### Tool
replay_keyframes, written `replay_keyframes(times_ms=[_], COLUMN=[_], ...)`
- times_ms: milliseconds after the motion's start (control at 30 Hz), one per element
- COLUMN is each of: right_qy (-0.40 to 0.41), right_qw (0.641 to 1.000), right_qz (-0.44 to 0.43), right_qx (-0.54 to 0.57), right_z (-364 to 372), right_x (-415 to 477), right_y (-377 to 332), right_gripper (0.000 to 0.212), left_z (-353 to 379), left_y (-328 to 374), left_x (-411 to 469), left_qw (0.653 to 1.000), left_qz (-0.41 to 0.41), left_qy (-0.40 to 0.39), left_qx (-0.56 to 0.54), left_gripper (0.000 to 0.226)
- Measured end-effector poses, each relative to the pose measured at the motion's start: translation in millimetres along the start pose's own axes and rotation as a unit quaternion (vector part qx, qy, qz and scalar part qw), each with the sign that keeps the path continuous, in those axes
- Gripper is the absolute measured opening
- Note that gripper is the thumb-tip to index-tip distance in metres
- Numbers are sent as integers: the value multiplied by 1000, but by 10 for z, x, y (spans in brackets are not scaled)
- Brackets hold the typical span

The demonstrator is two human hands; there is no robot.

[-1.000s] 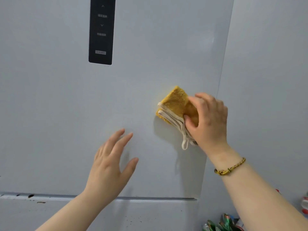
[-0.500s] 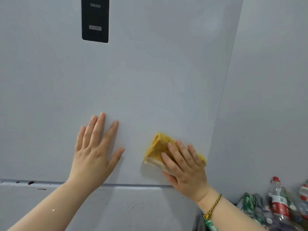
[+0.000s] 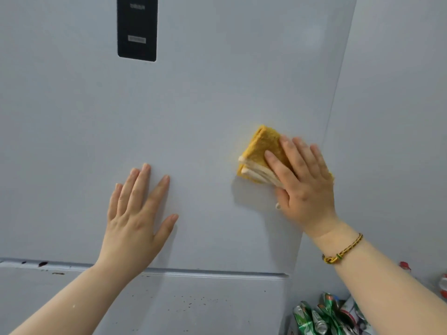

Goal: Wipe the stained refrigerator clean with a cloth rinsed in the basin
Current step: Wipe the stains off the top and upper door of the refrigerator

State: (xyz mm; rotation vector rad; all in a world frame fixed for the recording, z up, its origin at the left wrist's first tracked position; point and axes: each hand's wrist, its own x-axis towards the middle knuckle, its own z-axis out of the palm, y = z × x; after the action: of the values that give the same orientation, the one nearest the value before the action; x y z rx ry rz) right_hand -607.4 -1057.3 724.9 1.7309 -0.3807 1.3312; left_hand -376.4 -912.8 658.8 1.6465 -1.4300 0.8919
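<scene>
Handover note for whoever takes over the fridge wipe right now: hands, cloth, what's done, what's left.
Hands: the left hand lies flat with straight fingers on the upper refrigerator door and holds nothing. The right hand, fingers straight, presses the folded yellow cloth against the same door near its right edge.
Done: the upper door around the hands looks free of stains.
Left: dark spots along the seam at lower left, and specks on the lower door. The basin is not in view.
</scene>
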Motion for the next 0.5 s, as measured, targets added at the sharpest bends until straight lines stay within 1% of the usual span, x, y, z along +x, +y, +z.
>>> replay_keyframes(times_ms=[33,67,100,133,200,233,267,333,400,433,467,500], right_qy=[14,23,24,12,-39,-70,-100,-130,-118,-99,-74,-41], right_qw=[997,993,991,995,998,993,983,965,958,961,971,983], right_qz=[72,118,128,100,-24,-94,-153,-226,-258,-254,-223,-171], right_qx=[4,9,14,19,31,29,25,23,33,39,44,43], right_z=[28,66,107,144,205,222,228,224,227,220,217,225], right_x=[37,25,-40,-161,-491,-652,-784,-879,-711,-549,-342,-101], right_y=[-131,-306,-505,-701,-1058,-1191,-1274,-1308,-1202,-1107,-1011,-915], right_gripper=[46,48,49,47,41,39,38,39,37,36,35,34], left_z=[11,17,23,24,-20,-54,-86,-162,-266,-311,-357,-394], left_y=[-7,-26,-49,-63,-106,-142,-184,-304,-440,-493,-558,-630], left_x=[4,6,0,-11,-45,-62,-76,-108,-123,-135,-159,-177], left_qw=[1000,999,997,993,982,978,977,978,979,978,975,972], left_qz=[7,14,18,16,5,2,0,-18,-67,-100,-134,-166], left_qy=[13,28,45,58,68,70,74,90,110,114,114,115], left_qx=[-11,-30,-62,-103,-176,-195,-202,-189,-158,-145,-132,-119], left_gripper=[58,53,48,45,47,47,47,46,50,53,55,58])
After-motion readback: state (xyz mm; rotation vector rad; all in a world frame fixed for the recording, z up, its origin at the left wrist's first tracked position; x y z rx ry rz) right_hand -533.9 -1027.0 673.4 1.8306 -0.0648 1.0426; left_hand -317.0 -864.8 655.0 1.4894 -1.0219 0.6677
